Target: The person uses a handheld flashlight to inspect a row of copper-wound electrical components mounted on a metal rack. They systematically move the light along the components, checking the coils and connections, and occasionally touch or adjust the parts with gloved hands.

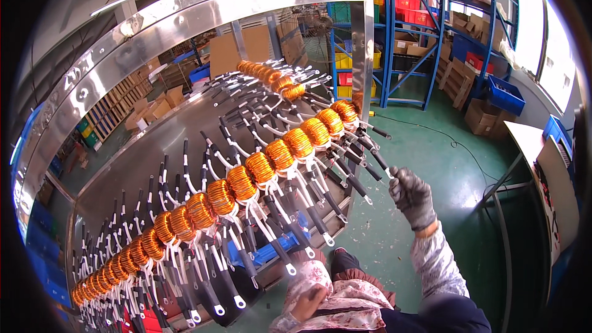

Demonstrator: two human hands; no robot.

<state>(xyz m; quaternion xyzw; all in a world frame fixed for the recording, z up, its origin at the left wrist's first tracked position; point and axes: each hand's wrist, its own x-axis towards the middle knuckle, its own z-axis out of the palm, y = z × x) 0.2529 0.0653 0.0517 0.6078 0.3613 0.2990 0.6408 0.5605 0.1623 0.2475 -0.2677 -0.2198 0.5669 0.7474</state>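
A long row of copper-wound coils runs diagonally across the metal table. White leads with black sleeves and ring terminals stick out on both sides. Beyond the row's right end, my right hand, in a grey glove, is closed around the tip of a black-sleeved lead. That lead points out toward me from the last coils. My left hand is bare and held low in front of my floral apron, apart from the coils. Its fingers are curled in, and whatever they may hold is hidden.
Behind the first row lies a second coil row. A shiny metal frame arches over the table. Blue shelving with coloured bins stands at the back right. A white side table is at the right, with a cable on the green floor.
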